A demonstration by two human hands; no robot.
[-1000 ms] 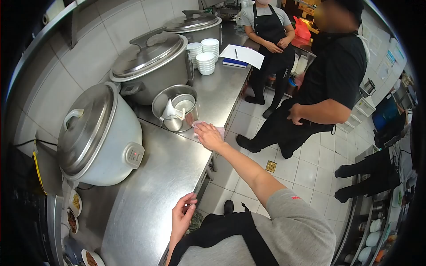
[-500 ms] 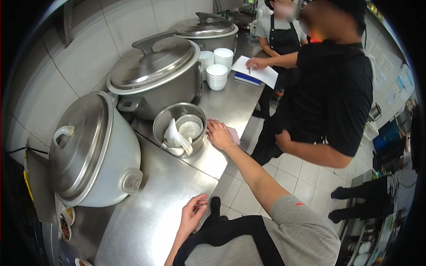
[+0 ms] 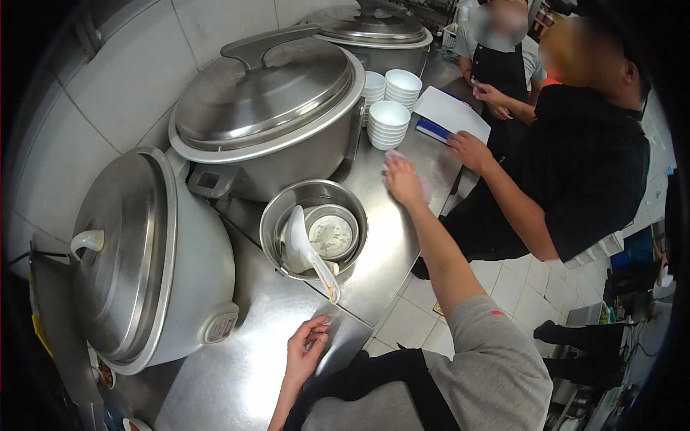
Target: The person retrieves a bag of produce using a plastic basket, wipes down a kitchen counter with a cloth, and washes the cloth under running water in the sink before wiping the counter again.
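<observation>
My right hand is pressed on a pale pink cloth on the steel counter, just short of the stacked white bowls. The cloth shows at its fingertips and along its side. Close to the counter's near edge, my left hand holds nothing, its fingers loosely bent and apart. Between my hands and the cookers stands a steel pot. Inside it are a smaller round metal container and a white rice paddle, whose handle sticks out over the rim.
Large rice cookers line the tiled wall, one close on the left. A person in black stands at the counter's right edge, a hand beside white paper and a blue book. Another person in an apron stands behind.
My right hand has moved with the cloth from beside the pot farther along the counter toward the bowls. The nearby person's hand has left the paper and another hand now rests by it.
</observation>
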